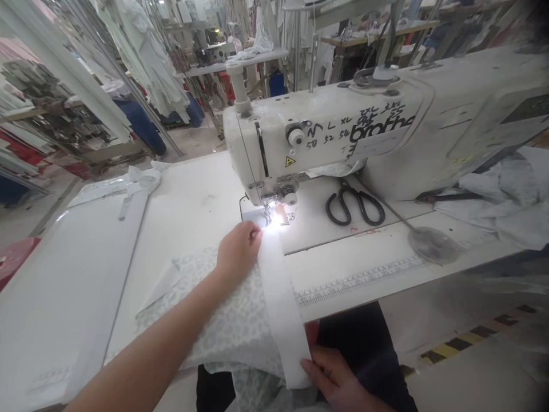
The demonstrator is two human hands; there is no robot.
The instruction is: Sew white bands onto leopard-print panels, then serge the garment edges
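Note:
Under the lit needle of a white sewing machine [274, 154] runs a white elastic-like band [281, 309] along the edge of a pale leopard-print fabric [231, 320]. My left hand [240, 246] is closed with its fingers pinched at the fabric and band, just left of the presser foot [268, 216]. Lower down, past the table's front edge, my right hand [330, 369] grips the free end of the band between thumb and fingers. The printed fabric spreads under my left forearm and hangs off the table toward my lap.
Black-handled scissors [355, 206] lie behind the needle area. A measuring scale [360, 280] runs along the table front, near a thin rod with a round grey plate [433, 243]. Crumpled pale cloth [506, 189] lies right. Hanging garments and other machines stand behind.

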